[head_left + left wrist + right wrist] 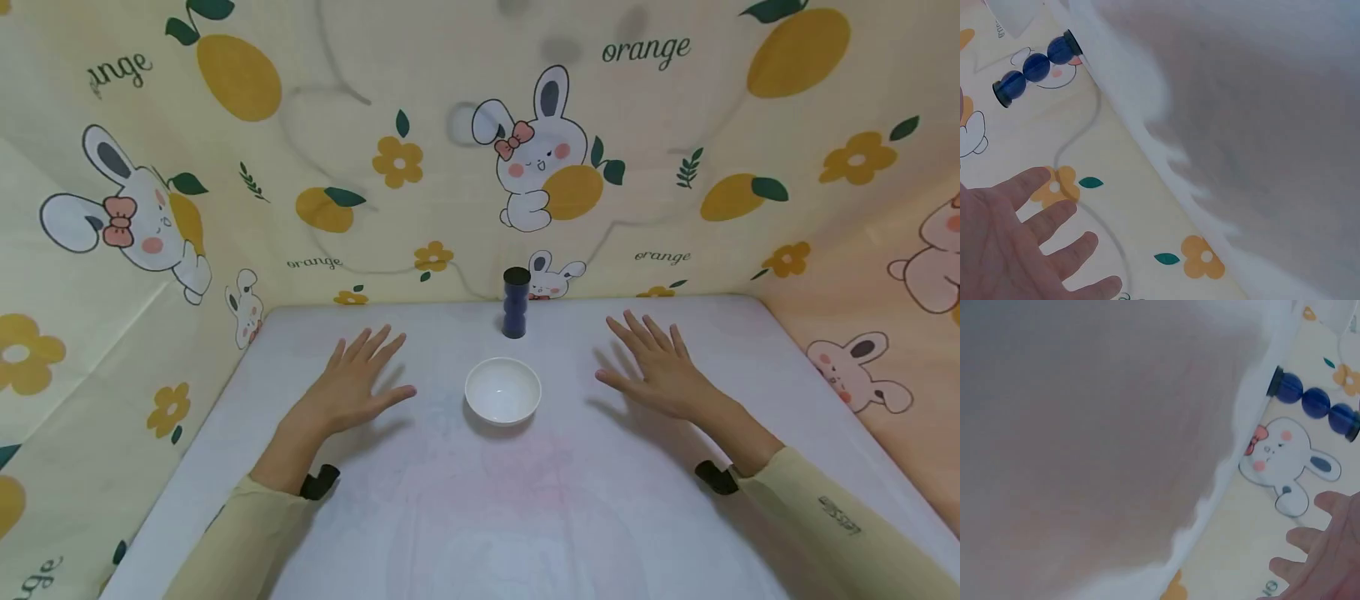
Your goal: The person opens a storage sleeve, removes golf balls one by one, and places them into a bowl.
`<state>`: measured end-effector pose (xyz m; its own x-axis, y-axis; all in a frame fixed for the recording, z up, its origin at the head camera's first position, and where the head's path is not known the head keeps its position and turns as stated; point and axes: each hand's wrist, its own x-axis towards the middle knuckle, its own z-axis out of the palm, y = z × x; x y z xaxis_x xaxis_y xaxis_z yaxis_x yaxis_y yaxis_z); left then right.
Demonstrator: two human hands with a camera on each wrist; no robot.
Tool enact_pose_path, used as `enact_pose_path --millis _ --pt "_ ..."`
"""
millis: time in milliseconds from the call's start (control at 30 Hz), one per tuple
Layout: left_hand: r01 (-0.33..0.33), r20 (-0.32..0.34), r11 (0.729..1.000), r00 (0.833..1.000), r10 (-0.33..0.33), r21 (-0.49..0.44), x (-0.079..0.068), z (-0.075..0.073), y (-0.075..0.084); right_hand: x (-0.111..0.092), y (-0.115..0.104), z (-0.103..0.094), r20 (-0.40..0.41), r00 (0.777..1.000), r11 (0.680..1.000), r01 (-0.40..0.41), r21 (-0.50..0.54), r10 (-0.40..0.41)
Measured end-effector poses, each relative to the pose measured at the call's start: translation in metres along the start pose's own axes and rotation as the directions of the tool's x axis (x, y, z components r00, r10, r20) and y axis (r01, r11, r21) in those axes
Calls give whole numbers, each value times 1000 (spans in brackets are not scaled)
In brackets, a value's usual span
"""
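A small white bowl [502, 392] sits on the table between the two hands, and nothing shows inside it. Behind it stands a dark blue container with a black lid [515, 304], upright; in the left wrist view this blue container [1036, 67] has three rounded bulges and dark ends. To the left of the bowl, my left hand [360, 383] hovers over the table with fingers spread and holds nothing. On the other side, my right hand [663, 375] is also raised with spread fingers, holding nothing. Neither hand touches the bowl or the container.
A white table [487, 517] lies under both hands. Cloth walls [450, 75] printed with rabbits, oranges and flowers rise at its back, left and right edges. Each wrist carries a black strap-like device [321, 482], below the beige sleeves [247, 533].
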<state>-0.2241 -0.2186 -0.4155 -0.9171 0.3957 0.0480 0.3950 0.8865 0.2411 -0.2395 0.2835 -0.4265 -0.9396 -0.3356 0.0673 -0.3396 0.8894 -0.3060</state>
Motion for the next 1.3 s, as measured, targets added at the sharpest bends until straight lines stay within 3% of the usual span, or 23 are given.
enact_pose_path --millis 967,1300 --pt "-78 41 997 996 79 -23 35 11 35 96 -26 22 27 999 995 35 91 -38" --pt "-107 61 994 992 107 -16 43 10 49 119 -38 31 65 997 960 17 281 -36"
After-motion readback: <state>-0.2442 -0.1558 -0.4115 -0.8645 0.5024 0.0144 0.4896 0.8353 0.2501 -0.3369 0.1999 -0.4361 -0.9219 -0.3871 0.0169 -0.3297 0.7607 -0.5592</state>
